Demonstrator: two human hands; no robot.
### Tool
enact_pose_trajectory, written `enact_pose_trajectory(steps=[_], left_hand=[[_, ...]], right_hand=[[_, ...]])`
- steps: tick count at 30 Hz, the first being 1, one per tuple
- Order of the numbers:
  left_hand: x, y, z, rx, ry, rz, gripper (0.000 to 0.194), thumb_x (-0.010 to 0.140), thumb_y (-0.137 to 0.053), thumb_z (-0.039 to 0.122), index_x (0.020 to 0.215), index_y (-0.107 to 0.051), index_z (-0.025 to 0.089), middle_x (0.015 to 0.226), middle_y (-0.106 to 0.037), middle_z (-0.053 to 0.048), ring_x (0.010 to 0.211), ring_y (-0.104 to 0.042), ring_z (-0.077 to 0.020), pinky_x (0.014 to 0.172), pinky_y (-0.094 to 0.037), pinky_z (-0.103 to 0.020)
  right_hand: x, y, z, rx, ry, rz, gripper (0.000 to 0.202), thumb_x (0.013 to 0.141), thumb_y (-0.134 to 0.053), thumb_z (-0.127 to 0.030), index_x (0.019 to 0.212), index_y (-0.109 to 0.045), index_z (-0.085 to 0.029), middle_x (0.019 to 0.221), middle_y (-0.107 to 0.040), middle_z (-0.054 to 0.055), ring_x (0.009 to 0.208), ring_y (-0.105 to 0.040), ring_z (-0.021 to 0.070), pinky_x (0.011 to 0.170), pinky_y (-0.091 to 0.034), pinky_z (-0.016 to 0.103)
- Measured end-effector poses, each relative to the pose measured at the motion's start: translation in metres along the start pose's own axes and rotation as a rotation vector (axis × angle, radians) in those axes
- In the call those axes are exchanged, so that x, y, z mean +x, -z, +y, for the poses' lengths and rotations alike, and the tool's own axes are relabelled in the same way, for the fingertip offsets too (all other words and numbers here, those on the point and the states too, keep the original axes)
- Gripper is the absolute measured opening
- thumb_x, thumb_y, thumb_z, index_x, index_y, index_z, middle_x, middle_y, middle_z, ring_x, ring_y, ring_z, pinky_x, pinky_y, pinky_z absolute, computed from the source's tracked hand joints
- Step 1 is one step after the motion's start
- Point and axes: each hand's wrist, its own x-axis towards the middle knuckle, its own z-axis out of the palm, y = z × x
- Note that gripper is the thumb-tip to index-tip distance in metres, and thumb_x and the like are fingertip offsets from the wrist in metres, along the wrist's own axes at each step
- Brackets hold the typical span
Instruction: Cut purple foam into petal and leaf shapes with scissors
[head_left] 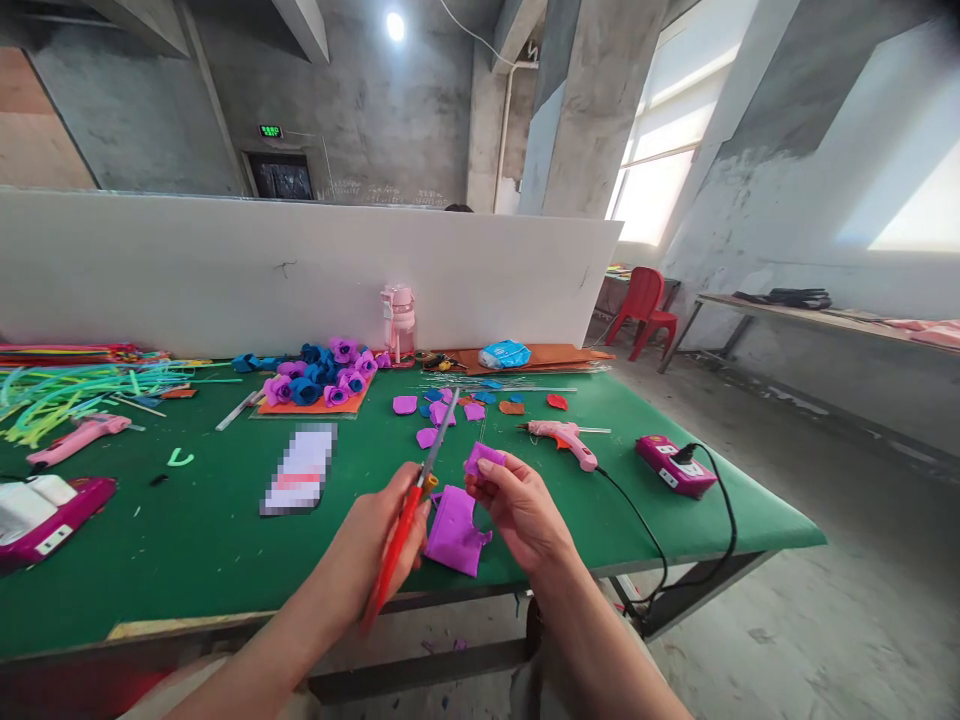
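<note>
My left hand (397,520) is closed round a pair of scissors (402,525) with red handles, the blades pointing up and away. In my right hand (517,500) a small purple piece (484,458) is pinched between thumb and fingers, just right of the blades. A larger purple sheet (454,532) with a ragged edge lies at the table's front edge, below and between both hands. Beyond the hands, several small purple petals (405,405) are scattered on the green table (225,530), with a few blue, red and brown ones.
A pink glue gun (566,440) and a magenta power strip (675,466) with a black cord are at right. Purple and blue flowers (322,375) and a pink bottle (399,325) stand at the back. Another glue gun (82,437) and coloured stems (75,385) lie left.
</note>
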Motion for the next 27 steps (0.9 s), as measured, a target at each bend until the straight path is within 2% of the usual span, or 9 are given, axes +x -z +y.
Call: enact_pose_trajectory(steps=[3,4,6,11,15,18,22,24,27], left_hand=[[0.011,0.002,-0.01,-0.17,-0.074,0.135,0.026,0.08,-0.049,0.032,0.104,-0.045,0.023,0.068,-0.059,0.003,0.066,-0.06,-0.0143,0.066,-0.047,-0.026],[0.014,0.003,-0.012,-0.219,-0.096,0.155,0.028,0.08,-0.05,0.033,0.105,-0.044,0.023,0.072,-0.059,0.003,0.071,-0.061,-0.0147,0.073,-0.047,-0.028],[0.016,0.005,-0.013,-0.282,-0.099,0.122,0.03,0.08,-0.052,0.033,0.107,-0.044,0.022,0.077,-0.06,0.002,0.077,-0.06,-0.0148,0.079,-0.046,-0.03],[0.008,0.012,0.002,-0.327,-0.015,-0.015,0.031,0.077,-0.059,0.03,0.104,-0.045,0.022,0.08,-0.057,0.002,0.074,-0.056,-0.0127,0.072,-0.046,-0.026],[0.003,0.011,0.007,-0.422,0.047,-0.01,0.033,0.07,-0.063,0.024,0.101,-0.05,0.021,0.08,-0.055,0.003,0.075,-0.055,-0.012,0.07,-0.045,-0.024],[0.005,0.003,0.003,-0.596,0.102,0.076,0.038,0.069,-0.066,0.024,0.104,-0.053,0.021,0.08,-0.057,0.002,0.077,-0.057,-0.0127,0.071,-0.045,-0.024],[0.011,-0.015,-0.004,-0.937,0.214,0.308,0.049,0.063,-0.073,0.025,0.108,-0.053,0.019,0.08,-0.062,0.002,0.076,-0.061,-0.0141,0.075,-0.048,-0.028],[0.013,-0.024,-0.007,-1.029,0.252,0.391,0.053,0.06,-0.075,0.024,0.108,-0.053,0.018,0.081,-0.064,0.001,0.077,-0.063,-0.0147,0.076,-0.049,-0.028],[0.015,-0.034,-0.009,-1.063,0.251,0.414,0.052,0.061,-0.076,0.022,0.107,-0.053,0.018,0.081,-0.066,0.001,0.077,-0.064,-0.0144,0.078,-0.049,-0.028]], right_hand=[[-0.005,-0.002,0.001,-0.132,-0.059,-0.064,0.017,0.063,-0.077,-0.029,0.071,-0.068,-0.016,0.065,-0.067,0.0,0.058,-0.058,0.0098,0.06,-0.045,0.022],[-0.007,-0.003,0.001,-0.189,-0.069,-0.094,0.017,0.064,-0.076,-0.029,0.07,-0.067,-0.016,0.063,-0.067,0.0,0.057,-0.057,0.0095,0.057,-0.043,0.021],[-0.01,-0.006,0.001,-0.308,-0.081,-0.156,0.016,0.065,-0.075,-0.029,0.067,-0.066,-0.016,0.06,-0.065,-0.001,0.053,-0.053,0.0085,0.052,-0.038,0.02],[-0.017,-0.015,0.001,-0.454,-0.103,-0.278,0.016,0.065,-0.074,-0.028,0.066,-0.063,-0.016,0.058,-0.061,-0.004,0.052,-0.049,0.0079,0.048,-0.031,0.02],[-0.017,-0.018,0.003,-0.43,-0.111,-0.282,0.019,0.063,-0.077,-0.026,0.067,-0.061,-0.017,0.059,-0.059,-0.005,0.054,-0.05,0.0081,0.05,-0.033,0.019],[-0.011,-0.014,0.007,-0.346,-0.048,-0.215,0.021,0.068,-0.074,-0.035,0.066,-0.063,-0.017,0.058,-0.059,-0.003,0.054,-0.05,0.0086,0.052,-0.036,0.02],[-0.001,-0.007,0.013,-0.111,-0.029,-0.043,0.036,0.073,-0.066,-0.051,0.069,-0.068,-0.016,0.065,-0.064,0.002,0.06,-0.056,0.0117,0.061,-0.044,0.023],[0.001,-0.006,0.016,-0.04,-0.078,-0.037,0.04,0.073,-0.064,-0.055,0.074,-0.071,-0.015,0.072,-0.068,0.005,0.066,-0.059,0.0136,0.066,-0.047,0.024],[-0.002,-0.011,0.02,-0.01,-0.111,-0.11,0.034,0.072,-0.069,-0.048,0.08,-0.071,-0.015,0.076,-0.069,0.005,0.068,-0.061,0.0136,0.07,-0.048,0.025]])
